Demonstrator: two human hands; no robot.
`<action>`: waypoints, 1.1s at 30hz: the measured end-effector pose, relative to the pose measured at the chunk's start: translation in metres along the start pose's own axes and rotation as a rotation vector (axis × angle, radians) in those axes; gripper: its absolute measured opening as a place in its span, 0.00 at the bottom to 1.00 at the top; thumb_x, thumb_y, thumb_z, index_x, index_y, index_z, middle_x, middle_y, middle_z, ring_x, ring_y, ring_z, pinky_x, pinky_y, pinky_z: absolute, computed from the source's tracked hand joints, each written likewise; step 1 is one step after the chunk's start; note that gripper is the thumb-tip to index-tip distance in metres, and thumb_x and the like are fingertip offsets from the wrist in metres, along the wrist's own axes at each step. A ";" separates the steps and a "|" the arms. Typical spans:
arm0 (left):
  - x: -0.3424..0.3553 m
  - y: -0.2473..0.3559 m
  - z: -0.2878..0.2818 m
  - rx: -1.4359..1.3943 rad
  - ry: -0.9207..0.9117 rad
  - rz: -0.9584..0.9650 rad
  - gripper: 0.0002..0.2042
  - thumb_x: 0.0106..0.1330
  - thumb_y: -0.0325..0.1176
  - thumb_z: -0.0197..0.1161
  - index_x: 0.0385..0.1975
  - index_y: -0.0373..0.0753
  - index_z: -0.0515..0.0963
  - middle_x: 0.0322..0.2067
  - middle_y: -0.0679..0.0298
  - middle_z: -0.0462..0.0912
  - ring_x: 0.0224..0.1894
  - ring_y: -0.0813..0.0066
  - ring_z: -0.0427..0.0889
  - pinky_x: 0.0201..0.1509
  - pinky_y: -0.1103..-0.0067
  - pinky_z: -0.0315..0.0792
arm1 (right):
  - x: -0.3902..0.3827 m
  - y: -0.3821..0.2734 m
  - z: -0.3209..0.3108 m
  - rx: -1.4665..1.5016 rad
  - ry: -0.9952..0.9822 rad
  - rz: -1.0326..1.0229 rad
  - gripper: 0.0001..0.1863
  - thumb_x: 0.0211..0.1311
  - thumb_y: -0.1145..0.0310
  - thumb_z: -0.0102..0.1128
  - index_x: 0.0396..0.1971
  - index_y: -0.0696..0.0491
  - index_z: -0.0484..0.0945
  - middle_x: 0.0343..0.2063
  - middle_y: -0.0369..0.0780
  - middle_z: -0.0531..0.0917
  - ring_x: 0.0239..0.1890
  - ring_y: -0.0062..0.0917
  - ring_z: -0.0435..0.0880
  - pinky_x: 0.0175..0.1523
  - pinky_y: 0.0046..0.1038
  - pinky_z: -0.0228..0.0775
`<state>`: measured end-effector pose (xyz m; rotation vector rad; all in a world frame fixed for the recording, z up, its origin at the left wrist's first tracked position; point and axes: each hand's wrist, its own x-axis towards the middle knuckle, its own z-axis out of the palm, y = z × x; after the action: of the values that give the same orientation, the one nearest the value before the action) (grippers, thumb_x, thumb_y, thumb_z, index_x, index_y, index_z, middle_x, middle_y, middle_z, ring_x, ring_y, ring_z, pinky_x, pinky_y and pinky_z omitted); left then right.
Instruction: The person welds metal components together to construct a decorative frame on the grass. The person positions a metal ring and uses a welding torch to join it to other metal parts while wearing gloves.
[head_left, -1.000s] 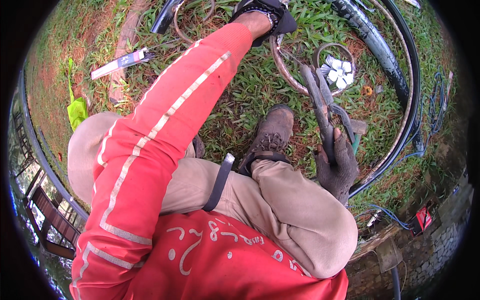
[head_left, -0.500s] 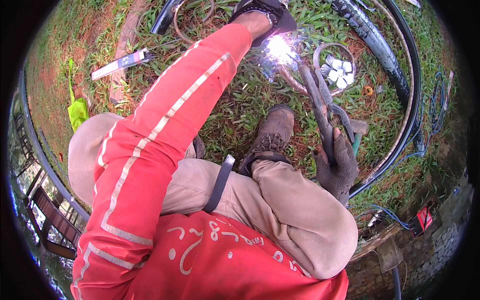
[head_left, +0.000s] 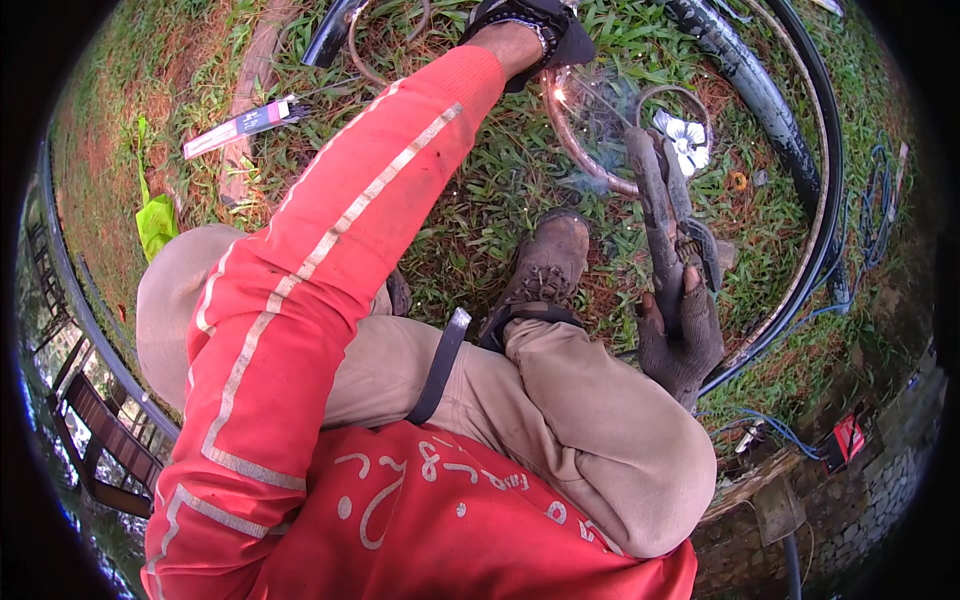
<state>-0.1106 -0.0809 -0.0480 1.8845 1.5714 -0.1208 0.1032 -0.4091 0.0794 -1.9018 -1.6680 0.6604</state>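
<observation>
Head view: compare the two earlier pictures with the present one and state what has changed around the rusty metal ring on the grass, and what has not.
The bright welding flash seen half a second ago has shrunk to a small spark with smoke on the rusty metal ring. The gloved right hand keeps its grip on the grey electrode holder. The left hand stays on the dark shield; the brown boot has not moved.

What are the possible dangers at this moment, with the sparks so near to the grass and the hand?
1. Sparks fall at the rusty ring, right over dry-looking grass; it might smoulder.
2. The left hand sits just beside the sparks, and its wrist looks bare, so a burn seems possible.
3. The right hand, gloved, holds the electrode holder near the boot; hot spatter may reach it.
</observation>
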 end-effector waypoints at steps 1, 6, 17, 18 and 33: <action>0.000 0.000 0.000 0.001 -0.001 0.000 0.25 0.57 0.54 0.75 0.29 0.31 0.88 0.24 0.57 0.87 0.27 0.67 0.84 0.37 0.64 0.79 | 0.001 0.000 0.000 0.009 0.006 -0.014 0.37 0.60 0.86 0.76 0.72 0.59 0.79 0.51 0.50 0.90 0.50 0.30 0.91 0.55 0.30 0.83; 0.001 0.002 0.000 0.004 -0.001 0.004 0.25 0.57 0.54 0.75 0.29 0.31 0.88 0.24 0.57 0.87 0.27 0.67 0.84 0.37 0.64 0.79 | 0.004 -0.001 0.006 -0.034 0.027 -0.005 0.35 0.58 0.85 0.72 0.69 0.54 0.83 0.44 0.48 0.91 0.42 0.36 0.93 0.48 0.34 0.84; 0.003 0.005 -0.001 0.006 -0.003 0.012 0.26 0.57 0.55 0.76 0.29 0.30 0.88 0.24 0.56 0.88 0.27 0.67 0.84 0.37 0.64 0.79 | 0.006 -0.003 0.006 -0.008 0.000 0.062 0.34 0.58 0.83 0.75 0.68 0.55 0.84 0.46 0.49 0.92 0.45 0.35 0.94 0.50 0.32 0.85; 0.003 0.004 -0.001 0.006 -0.004 0.011 0.26 0.57 0.55 0.76 0.29 0.30 0.88 0.24 0.56 0.88 0.27 0.67 0.84 0.37 0.64 0.79 | 0.007 -0.003 0.006 -0.007 -0.001 0.061 0.34 0.58 0.83 0.75 0.68 0.55 0.84 0.46 0.49 0.92 0.45 0.35 0.94 0.50 0.32 0.85; 0.003 0.005 -0.004 0.004 -0.013 0.027 0.27 0.57 0.56 0.76 0.29 0.30 0.88 0.24 0.56 0.88 0.27 0.67 0.84 0.38 0.64 0.79 | 0.011 -0.010 0.007 0.008 -0.025 0.099 0.37 0.56 0.86 0.77 0.69 0.53 0.84 0.46 0.45 0.91 0.43 0.28 0.93 0.49 0.28 0.84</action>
<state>-0.1068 -0.0760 -0.0441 1.9043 1.5370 -0.1246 0.0927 -0.3972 0.0806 -1.9883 -1.5917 0.7317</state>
